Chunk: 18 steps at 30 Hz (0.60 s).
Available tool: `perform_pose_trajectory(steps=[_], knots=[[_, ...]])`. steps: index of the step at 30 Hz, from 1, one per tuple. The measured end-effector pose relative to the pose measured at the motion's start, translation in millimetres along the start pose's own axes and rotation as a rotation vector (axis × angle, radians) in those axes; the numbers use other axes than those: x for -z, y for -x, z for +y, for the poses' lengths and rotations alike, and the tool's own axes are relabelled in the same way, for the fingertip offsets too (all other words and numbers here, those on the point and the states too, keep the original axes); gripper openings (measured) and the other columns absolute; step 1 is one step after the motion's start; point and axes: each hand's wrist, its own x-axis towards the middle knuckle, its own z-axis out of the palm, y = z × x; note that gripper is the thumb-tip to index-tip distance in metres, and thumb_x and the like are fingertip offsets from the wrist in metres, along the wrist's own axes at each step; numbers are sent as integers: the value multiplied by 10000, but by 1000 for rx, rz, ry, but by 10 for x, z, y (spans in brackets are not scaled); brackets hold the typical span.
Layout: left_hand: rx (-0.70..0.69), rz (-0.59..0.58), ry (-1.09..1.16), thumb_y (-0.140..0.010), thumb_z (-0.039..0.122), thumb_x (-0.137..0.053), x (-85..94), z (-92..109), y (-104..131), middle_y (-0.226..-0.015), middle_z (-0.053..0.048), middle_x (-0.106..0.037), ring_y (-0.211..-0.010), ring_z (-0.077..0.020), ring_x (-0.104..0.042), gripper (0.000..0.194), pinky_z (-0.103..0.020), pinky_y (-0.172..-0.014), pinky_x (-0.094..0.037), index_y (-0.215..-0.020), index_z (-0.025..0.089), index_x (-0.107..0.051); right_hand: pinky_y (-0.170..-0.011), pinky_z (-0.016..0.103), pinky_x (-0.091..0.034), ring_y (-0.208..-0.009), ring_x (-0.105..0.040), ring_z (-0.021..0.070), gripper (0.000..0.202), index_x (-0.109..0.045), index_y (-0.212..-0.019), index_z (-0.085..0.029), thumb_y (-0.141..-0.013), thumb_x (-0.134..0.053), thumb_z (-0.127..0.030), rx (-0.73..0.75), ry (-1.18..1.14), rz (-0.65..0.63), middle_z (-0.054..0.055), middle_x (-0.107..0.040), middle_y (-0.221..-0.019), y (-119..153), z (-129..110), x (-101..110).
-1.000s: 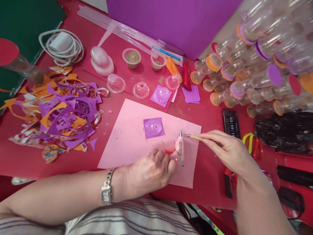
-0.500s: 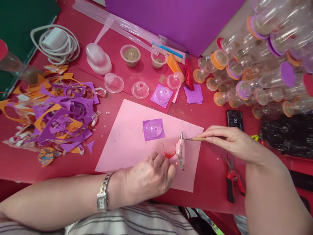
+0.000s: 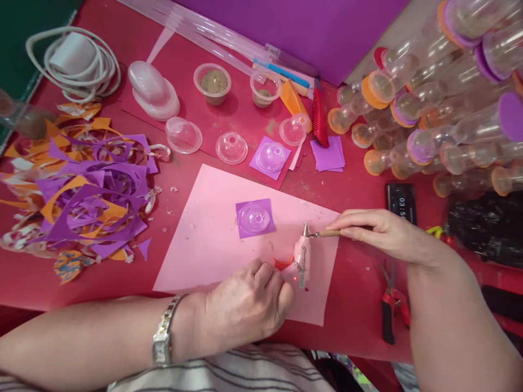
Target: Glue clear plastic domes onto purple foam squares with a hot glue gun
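My left hand (image 3: 253, 299) is closed round the handle of a small pink hot glue gun (image 3: 301, 255) with an orange-red trigger and metal nozzle. A tiny red light glows near its handle. In my right hand (image 3: 378, 231) is a wooden-handled tool (image 3: 329, 233), pinched between thumb and fingers. Its metal tip is at the base of the nozzle and seems to touch it. Beyond the gun, a clear dome lid (image 3: 254, 217) lies on a purple square (image 3: 267, 232). Both rest on a pink sheet (image 3: 196, 239).
A heap of purple and orange scraps (image 3: 98, 185) lies left. Cups (image 3: 212, 84) of brown material, lids (image 3: 231, 148) and purple squares (image 3: 329, 155) are at the back. Stacked clear tubes (image 3: 437, 125), a timer (image 3: 400, 201) and red-handled pliers (image 3: 394, 307) are on the right.
The tool's metal tip has moved closer in against the base of the glue gun's nozzle. Both grips stay the same. The whole view has shifted slightly.
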Motion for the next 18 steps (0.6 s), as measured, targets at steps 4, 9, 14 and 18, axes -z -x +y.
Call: perform_pose_trajectory(steps=[4,9,14,18], knots=[[1,-25,11,-847,62,-502,20,0,-7,-633,-14,-541,-565,-159,-477,160,-305,-544,-375,-742,179,-469,-801,300,-558,-907,-712,191,362,-774,-1029,-267,-949,-502,-491,34,76,125,67,-765,-995,95,-71,-115],[-8,-25,-5,-849,43,-475,17,-5,-13,-637,-15,-539,-573,-159,-467,168,-311,-554,-368,-748,178,-472,-871,286,-553,-946,-714,170,285,-752,-1082,-281,-964,-493,-297,104,176,230,39,-758,-1071,122,-234,-230],[-4,-23,-10,-862,56,-476,-3,-1,-1,-637,-14,-532,-578,-160,-456,161,-312,-548,-356,-759,179,-467,-846,254,-551,-932,-715,149,298,-741,-1104,-280,-966,-478,-252,120,230,210,23,-755,-1071,129,-265,-199],[-9,1,-15,-861,58,-484,-12,-1,4,-644,-18,-542,-570,-160,-468,140,-305,-550,-368,-775,168,-478,-760,262,-553,-862,-715,157,295,-746,-1092,-302,-970,-478,-313,88,266,183,21,-753,-1003,174,-219,-117]])
